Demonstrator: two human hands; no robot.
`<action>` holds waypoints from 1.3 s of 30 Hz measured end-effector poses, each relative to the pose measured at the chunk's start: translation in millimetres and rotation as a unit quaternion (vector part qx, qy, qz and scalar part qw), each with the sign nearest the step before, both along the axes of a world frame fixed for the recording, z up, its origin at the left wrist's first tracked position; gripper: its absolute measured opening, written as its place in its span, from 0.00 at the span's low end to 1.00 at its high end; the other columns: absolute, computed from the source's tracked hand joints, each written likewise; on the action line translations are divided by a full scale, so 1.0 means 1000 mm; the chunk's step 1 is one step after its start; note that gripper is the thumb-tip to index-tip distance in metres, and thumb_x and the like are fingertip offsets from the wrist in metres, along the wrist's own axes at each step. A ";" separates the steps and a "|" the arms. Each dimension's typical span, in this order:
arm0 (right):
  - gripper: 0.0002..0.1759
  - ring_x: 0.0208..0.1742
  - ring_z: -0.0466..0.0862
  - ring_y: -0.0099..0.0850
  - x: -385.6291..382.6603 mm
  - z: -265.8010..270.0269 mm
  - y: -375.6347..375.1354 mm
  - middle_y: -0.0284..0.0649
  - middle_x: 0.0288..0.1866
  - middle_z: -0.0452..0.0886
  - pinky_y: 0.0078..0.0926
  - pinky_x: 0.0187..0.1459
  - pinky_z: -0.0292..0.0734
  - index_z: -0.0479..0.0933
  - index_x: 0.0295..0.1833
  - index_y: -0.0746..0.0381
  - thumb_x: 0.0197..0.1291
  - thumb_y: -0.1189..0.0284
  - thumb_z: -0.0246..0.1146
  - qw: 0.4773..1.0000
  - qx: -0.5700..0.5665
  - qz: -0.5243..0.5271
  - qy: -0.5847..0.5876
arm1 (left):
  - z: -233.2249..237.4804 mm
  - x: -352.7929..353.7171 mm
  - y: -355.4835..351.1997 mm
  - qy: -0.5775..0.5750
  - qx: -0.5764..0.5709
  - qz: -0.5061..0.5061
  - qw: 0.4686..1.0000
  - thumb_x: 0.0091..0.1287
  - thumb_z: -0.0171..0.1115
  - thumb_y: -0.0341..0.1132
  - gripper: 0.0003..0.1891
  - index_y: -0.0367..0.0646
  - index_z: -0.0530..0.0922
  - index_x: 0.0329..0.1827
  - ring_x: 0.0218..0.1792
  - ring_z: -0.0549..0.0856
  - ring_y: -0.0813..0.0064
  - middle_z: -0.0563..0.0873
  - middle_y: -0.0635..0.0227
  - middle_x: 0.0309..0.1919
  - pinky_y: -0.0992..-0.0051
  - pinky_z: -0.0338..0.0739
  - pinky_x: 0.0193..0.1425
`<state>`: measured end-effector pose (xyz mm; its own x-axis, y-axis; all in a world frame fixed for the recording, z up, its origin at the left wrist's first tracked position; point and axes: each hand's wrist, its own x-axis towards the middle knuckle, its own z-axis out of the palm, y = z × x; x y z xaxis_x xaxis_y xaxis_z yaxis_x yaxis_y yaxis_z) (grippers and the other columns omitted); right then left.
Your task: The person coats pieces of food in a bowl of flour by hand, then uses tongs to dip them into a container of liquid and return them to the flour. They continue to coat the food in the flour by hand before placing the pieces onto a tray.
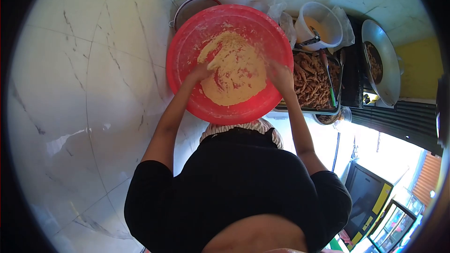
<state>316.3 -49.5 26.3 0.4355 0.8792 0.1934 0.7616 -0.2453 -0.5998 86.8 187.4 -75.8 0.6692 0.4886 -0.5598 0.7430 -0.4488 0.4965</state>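
Note:
A wide red plastic basin (183,42) stands in front of me, with pale yellow flour-like powder (234,84) spread over its bottom. Over the left part of the powder is my left hand (202,71), its fingers coated in powder, stretched out and apart; nothing shows in them. My right hand (280,76) is inside the basin's right rim, beside the powder. Motion smears its fingers, so I cannot make out their shape.
Right of the basin, a tray of brown fried strips (309,82) holds tongs with a green end (332,97). Behind it stands a white bucket (330,23) with yellowish liquid. A large metal wok (391,68) sits far right. Marbled tile wall (93,89) rises left.

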 end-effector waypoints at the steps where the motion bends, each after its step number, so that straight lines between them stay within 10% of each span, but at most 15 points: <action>1: 0.14 0.37 0.80 0.41 0.000 0.000 0.000 0.45 0.35 0.80 0.37 0.42 0.72 0.76 0.48 0.58 0.54 0.69 0.57 1.000 0.000 0.002 0.000 | -0.011 -0.005 0.001 0.000 0.000 0.002 1.000 0.56 0.59 0.47 0.28 0.42 0.69 0.58 0.42 0.80 0.57 0.81 0.55 0.44 0.66 0.75 0.42; 4: 0.14 0.37 0.80 0.41 -0.001 0.000 0.000 0.46 0.34 0.80 0.37 0.42 0.72 0.76 0.47 0.59 0.54 0.69 0.58 1.000 -0.003 -0.001 -0.026 | -0.028 -0.013 -0.011 0.074 0.086 -0.010 0.993 0.57 0.57 0.43 0.25 0.43 0.70 0.57 0.49 0.76 0.52 0.78 0.49 0.47 0.61 0.72 0.50; 6: 0.14 0.37 0.80 0.41 -0.001 0.001 0.000 0.46 0.34 0.80 0.37 0.42 0.72 0.76 0.46 0.59 0.54 0.69 0.58 1.000 -0.006 -0.001 -0.031 | -0.011 -0.009 -0.049 0.029 0.169 -0.248 0.953 0.58 0.55 0.43 0.26 0.40 0.67 0.59 0.58 0.69 0.50 0.70 0.45 0.55 0.56 0.64 0.58; 8: 0.13 0.37 0.80 0.41 -0.003 0.005 0.000 0.46 0.34 0.80 0.37 0.42 0.72 0.76 0.46 0.59 0.54 0.68 0.58 1.000 -0.003 -0.002 -0.026 | 0.001 0.006 -0.089 0.129 0.112 -0.149 0.974 0.60 0.53 0.44 0.29 0.36 0.64 0.60 0.62 0.63 0.48 0.63 0.43 0.60 0.53 0.56 0.63; 10: 0.13 0.37 0.80 0.41 -0.004 0.005 0.000 0.46 0.34 0.80 0.37 0.41 0.72 0.76 0.46 0.59 0.54 0.68 0.57 1.000 0.000 -0.005 -0.022 | -0.111 -0.002 -0.106 0.007 0.035 -0.074 0.997 0.61 0.51 0.47 0.30 0.34 0.61 0.61 0.60 0.63 0.45 0.61 0.41 0.60 0.52 0.56 0.62; 17: 0.13 0.35 0.80 0.41 -0.004 0.005 0.001 0.44 0.32 0.81 0.37 0.41 0.72 0.77 0.45 0.58 0.55 0.67 0.57 0.999 -0.026 -0.006 -0.036 | -0.054 0.067 -0.169 0.015 0.058 -0.126 0.990 0.62 0.49 0.51 0.32 0.35 0.61 0.61 0.55 0.70 0.49 0.68 0.41 0.54 0.57 0.67 0.55; 23: 0.14 0.37 0.79 0.46 -0.003 0.007 0.003 0.47 0.35 0.80 0.42 0.41 0.73 0.78 0.45 0.57 0.55 0.63 0.56 0.999 -0.047 -0.013 -0.024 | 0.005 0.087 -0.135 -0.118 -0.375 -0.050 0.918 0.64 0.48 0.51 0.27 0.35 0.72 0.52 0.35 0.81 0.58 0.81 0.53 0.34 0.66 0.74 0.41; 26: 0.14 0.37 0.79 0.46 -0.003 0.005 0.003 0.47 0.35 0.80 0.42 0.41 0.73 0.78 0.45 0.57 0.55 0.64 0.55 0.998 -0.054 -0.018 -0.024 | -0.039 0.093 -0.112 -0.308 -0.359 0.085 0.877 0.64 0.48 0.52 0.26 0.34 0.75 0.48 0.36 0.81 0.59 0.81 0.54 0.32 0.62 0.74 0.42; 28: 0.14 0.37 0.79 0.45 -0.003 0.005 0.003 0.46 0.35 0.80 0.42 0.41 0.73 0.78 0.45 0.57 0.55 0.64 0.55 0.998 -0.060 -0.020 -0.030 | -0.050 0.100 -0.095 -0.261 -0.045 -0.012 0.964 0.62 0.52 0.54 0.29 0.33 0.72 0.52 0.44 0.78 0.58 0.79 0.51 0.39 0.60 0.72 0.47; 31: 0.14 0.36 0.79 0.41 -0.003 0.006 0.002 0.44 0.34 0.80 0.37 0.41 0.72 0.77 0.46 0.58 0.56 0.66 0.55 0.995 -0.079 -0.015 -0.054 | -0.088 0.110 -0.113 -0.252 0.107 -0.111 0.955 0.58 0.56 0.54 0.34 0.31 0.67 0.56 0.55 0.70 0.54 0.71 0.47 0.52 0.59 0.68 0.53; 39: 0.13 0.35 0.79 0.41 -0.003 0.001 0.003 0.44 0.32 0.80 0.38 0.41 0.72 0.77 0.44 0.58 0.56 0.65 0.55 0.996 -0.066 -0.007 -0.051 | -0.008 0.116 -0.151 -0.149 0.093 -0.028 0.984 0.46 0.69 0.46 0.36 0.35 0.65 0.54 0.54 0.68 0.48 0.65 0.49 0.55 0.58 0.69 0.53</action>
<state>313.4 -46.8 27.0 0.4312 0.8941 0.1212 0.8135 -0.3272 -0.4807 202.9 36.5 -84.0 0.8186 0.5222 -0.2392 0.5487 -0.5877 0.5946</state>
